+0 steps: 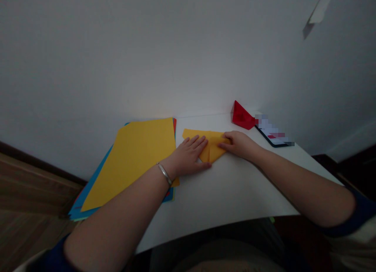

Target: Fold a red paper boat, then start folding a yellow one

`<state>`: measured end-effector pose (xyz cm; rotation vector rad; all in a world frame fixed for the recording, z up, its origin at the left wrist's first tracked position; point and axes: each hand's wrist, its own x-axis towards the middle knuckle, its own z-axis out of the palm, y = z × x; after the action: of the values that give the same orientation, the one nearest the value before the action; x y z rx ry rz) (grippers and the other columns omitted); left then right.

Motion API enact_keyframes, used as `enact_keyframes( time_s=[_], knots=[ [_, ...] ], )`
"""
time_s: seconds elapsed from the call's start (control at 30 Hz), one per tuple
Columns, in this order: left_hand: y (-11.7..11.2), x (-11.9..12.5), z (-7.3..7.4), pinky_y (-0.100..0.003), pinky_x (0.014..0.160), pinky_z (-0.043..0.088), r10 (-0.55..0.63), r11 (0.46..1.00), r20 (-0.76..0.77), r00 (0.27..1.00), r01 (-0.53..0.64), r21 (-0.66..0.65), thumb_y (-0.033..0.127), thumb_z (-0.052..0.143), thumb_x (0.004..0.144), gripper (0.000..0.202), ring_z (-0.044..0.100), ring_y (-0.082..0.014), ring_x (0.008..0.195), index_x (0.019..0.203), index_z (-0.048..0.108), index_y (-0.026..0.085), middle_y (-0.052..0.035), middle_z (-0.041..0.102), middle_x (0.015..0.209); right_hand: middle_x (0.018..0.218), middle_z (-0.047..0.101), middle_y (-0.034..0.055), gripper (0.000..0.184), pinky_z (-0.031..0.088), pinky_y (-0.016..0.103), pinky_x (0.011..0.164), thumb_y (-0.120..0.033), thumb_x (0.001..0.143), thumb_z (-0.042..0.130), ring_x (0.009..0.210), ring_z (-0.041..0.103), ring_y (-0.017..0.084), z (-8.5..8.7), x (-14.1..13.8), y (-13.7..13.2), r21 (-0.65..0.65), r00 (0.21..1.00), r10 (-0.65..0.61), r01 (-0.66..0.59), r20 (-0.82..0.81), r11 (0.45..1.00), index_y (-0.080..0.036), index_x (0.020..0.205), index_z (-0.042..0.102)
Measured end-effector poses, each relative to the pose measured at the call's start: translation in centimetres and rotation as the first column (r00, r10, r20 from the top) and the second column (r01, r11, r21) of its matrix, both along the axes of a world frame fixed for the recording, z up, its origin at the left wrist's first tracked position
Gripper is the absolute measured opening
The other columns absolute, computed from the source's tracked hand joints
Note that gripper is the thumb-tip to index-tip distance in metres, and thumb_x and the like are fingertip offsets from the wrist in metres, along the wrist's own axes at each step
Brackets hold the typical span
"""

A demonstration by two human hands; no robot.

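Observation:
A folded piece of yellow paper (215,140) lies on the white table, with a crease down its middle and its lower edges slanting to a point. My left hand (190,156) rests flat over its left part, fingers stretched out and the thumb near the lower point. At the right end, my right hand (239,143) pinches the paper's edge between thumb and fingers. Part of the paper is hidden beneath my left hand.
A stack of coloured sheets with a yellow sheet (141,150) on top lies at the left, partly under my left forearm. A red folded paper boat (241,117) stands at the back right, beside a phone (274,133). The white table (223,197) meets the wall behind.

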<state>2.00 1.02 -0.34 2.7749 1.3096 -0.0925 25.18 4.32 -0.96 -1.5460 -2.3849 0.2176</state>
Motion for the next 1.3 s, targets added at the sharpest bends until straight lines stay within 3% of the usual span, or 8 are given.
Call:
enact_keyframes(
  time_s=[0.57,0.9,1.1,1.3],
  knots=[
    [-0.1,0.5,0.3,-0.042,0.119,0.008,0.035,0.998,-0.046,0.998,-0.037,-0.055,0.062,0.029,0.092,0.082,0.009,-0.0271,0.148,0.153,0.014,0.009,-0.0124,0.013,0.16,0.089,0.071,0.0084,0.032,0.032,0.03,0.061,-0.048,0.088,0.051,0.08,0.061,0.022,0.2,-0.8,-0.2,0.045,0.984,-0.081,0.075,0.16,0.996,-0.02,0.088,0.066],
    [0.3,0.3,-0.3,-0.042,0.119,0.01,0.031,0.999,-0.021,0.999,-0.031,-0.025,0.049,0.022,0.098,0.066,0.011,-0.0255,0.148,0.153,0.018,0.012,-0.0111,0.017,0.16,0.093,0.071,0.0094,0.031,0.035,0.031,0.062,-0.046,0.089,0.049,0.083,0.062,0.023,0.2,-1.0,-0.5,0.087,0.975,-0.075,0.057,0.208,0.995,-0.019,0.09,0.064],
    [0.1,0.3,-0.3,-0.043,0.118,0.012,0.009,1.0,-0.009,1.0,-0.009,-0.004,0.063,0.023,0.094,0.08,0.013,-0.0268,0.148,0.152,0.019,0.01,-0.0137,0.019,0.159,0.098,0.071,0.0103,0.032,0.038,0.031,0.065,-0.047,0.09,0.049,0.087,0.062,0.024,0.4,-1.0,-0.6,0.081,0.977,-0.073,0.058,0.201,0.995,-0.019,0.094,0.064],
    [0.1,0.2,-0.5,-0.043,0.118,0.012,0.006,1.0,-0.008,1.0,-0.006,0.016,0.065,0.025,0.093,0.081,0.014,-0.0276,0.147,0.152,0.018,0.01,-0.0136,0.02,0.159,0.098,0.071,0.0119,0.033,0.039,0.032,0.066,-0.045,0.09,0.047,0.087,0.063,0.025,0.5,-1.2,-0.7,0.073,0.975,-0.07,0.055,0.21,0.996,-0.018,0.094,0.065]
  ],
)
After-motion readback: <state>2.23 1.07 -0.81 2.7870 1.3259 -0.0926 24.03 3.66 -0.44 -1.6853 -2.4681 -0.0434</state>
